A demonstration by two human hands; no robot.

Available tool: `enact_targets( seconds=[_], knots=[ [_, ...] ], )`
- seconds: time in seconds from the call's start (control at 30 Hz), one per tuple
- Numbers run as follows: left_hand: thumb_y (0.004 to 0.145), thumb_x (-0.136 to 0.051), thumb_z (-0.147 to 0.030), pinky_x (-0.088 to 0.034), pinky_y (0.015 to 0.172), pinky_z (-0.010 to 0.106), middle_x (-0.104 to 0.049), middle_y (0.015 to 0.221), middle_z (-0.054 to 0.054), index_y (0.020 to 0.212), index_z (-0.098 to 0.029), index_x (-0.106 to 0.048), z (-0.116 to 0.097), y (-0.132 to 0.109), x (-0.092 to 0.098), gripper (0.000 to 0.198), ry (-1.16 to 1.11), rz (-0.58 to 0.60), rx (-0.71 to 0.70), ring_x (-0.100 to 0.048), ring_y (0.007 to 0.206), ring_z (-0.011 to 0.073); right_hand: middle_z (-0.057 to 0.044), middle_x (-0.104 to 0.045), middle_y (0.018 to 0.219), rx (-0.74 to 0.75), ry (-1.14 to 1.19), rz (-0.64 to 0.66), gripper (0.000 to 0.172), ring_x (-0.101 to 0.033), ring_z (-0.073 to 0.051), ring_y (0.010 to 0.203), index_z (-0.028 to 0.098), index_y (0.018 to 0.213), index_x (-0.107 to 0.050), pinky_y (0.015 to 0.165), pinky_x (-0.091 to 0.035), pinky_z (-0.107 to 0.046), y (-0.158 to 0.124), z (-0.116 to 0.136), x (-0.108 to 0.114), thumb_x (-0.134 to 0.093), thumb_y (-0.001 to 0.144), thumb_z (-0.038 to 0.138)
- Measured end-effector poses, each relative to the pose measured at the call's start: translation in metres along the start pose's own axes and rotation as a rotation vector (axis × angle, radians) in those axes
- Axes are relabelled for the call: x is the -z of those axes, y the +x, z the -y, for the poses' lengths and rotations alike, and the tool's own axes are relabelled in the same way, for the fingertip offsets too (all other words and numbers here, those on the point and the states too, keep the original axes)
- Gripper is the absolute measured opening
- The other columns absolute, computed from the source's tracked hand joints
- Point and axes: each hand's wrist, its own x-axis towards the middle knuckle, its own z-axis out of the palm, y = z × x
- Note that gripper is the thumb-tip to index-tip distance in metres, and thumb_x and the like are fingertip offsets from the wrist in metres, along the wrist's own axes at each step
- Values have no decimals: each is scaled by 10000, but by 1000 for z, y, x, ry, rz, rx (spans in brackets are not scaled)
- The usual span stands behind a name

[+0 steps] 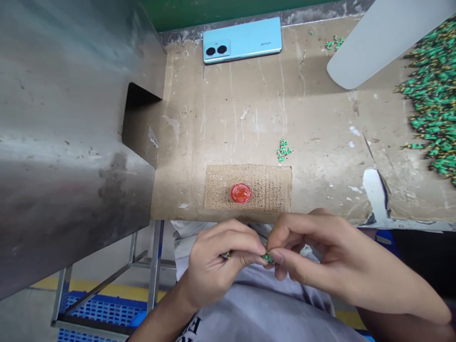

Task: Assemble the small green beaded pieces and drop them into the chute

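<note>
My left hand [217, 263] and my right hand [317, 261] meet fingertip to fingertip just below the table's front edge, over my lap. Both are closed in a pinch on a small green part [267, 257] held between them; a bit of yellow shows at the left fingers. On the table just above sits a round red cap [241, 193] on a small cardboard patch [270, 187].
The cardboard-covered table [320, 118] bears a light blue phone [242, 40] at the back, a big heap of green parts [434, 99] at the right, a tiny cluster of green parts [283, 150] mid-table, and a white blade-shaped object [377, 38]. A large metal chute [71, 133] fills the left.
</note>
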Motion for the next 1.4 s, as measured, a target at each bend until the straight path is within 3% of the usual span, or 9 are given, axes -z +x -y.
enact_targets(
  seconds=[0.4,0.63,1.03,1.2,1.33,1.4],
  knots=[
    [871,-862,-132,-604,698,183,-779,799,35,878,-171,-805,-3,2,0,69,-98,23,105,-742,719,132,53,-686,695,-70,110,81,78,-588,-83,608,196,859,-651,582,-472,-178,6,-10,1,-650,930,163],
    [846,-885,-133,-603,694,192,-779,797,36,894,-176,-807,0,0,-1,101,-124,20,124,-741,721,140,65,-680,704,-14,81,56,105,-587,-73,612,201,832,-643,587,-478,-160,5,-8,1,-649,886,112],
    [884,-859,-180,-598,629,216,-787,769,40,876,-186,-810,-3,4,-2,50,-135,21,85,-737,677,154,43,-667,683,54,-21,89,129,-572,-66,572,175,865,-682,541,-475,-144,5,0,9,-629,977,210],
    [919,-827,-205,-608,626,219,-789,777,45,876,-181,-803,-5,3,1,55,-39,25,22,-745,667,154,23,-750,764,50,8,47,83,-680,-95,633,187,998,-704,595,-550,-168,-3,-2,1,-720,955,257],
    [990,-720,-142,-616,632,220,-784,794,59,936,-163,-787,-6,1,1,89,63,34,-78,-745,672,151,54,-761,808,128,-148,-73,13,-696,-78,668,232,990,-697,635,-547,-154,-10,-5,-7,-692,982,224],
    [980,-736,-136,-627,657,221,-792,807,64,938,-155,-779,-6,1,1,63,63,33,-103,-755,687,152,65,-757,800,206,-226,-120,65,-691,-71,648,238,1007,-686,619,-533,-150,-12,-6,-9,-687,977,181]
  ],
)
